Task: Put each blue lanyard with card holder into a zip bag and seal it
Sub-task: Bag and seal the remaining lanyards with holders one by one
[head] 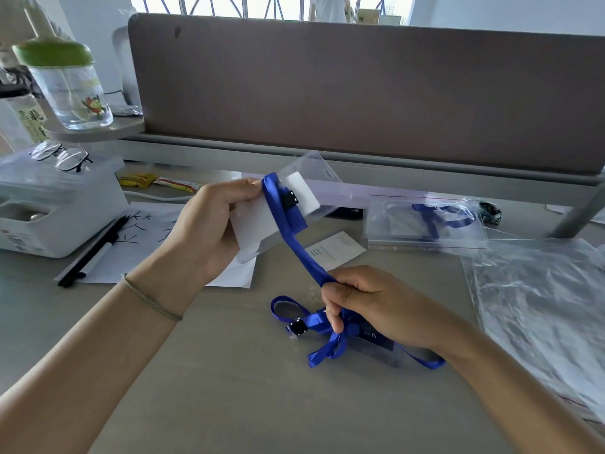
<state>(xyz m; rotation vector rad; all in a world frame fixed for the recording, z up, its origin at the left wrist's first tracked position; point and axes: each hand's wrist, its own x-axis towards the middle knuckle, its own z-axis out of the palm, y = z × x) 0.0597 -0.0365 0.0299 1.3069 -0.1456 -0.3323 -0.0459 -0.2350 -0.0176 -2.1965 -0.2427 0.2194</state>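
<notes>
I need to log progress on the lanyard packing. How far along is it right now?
Done: one blue lanyard sits inside a zip bag at the back right; whether it is sealed is unclear. In hand: the left hand holds a clear card holder while the right hand grips its blue strap. Left: another lanyard lies unbagged on the desk, with empty bags at the right.

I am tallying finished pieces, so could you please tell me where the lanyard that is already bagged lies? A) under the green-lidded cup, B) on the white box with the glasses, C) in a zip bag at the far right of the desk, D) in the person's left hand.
C: a blue lanyard shows through the clear zip bag lying at the desk's far right.
</notes>
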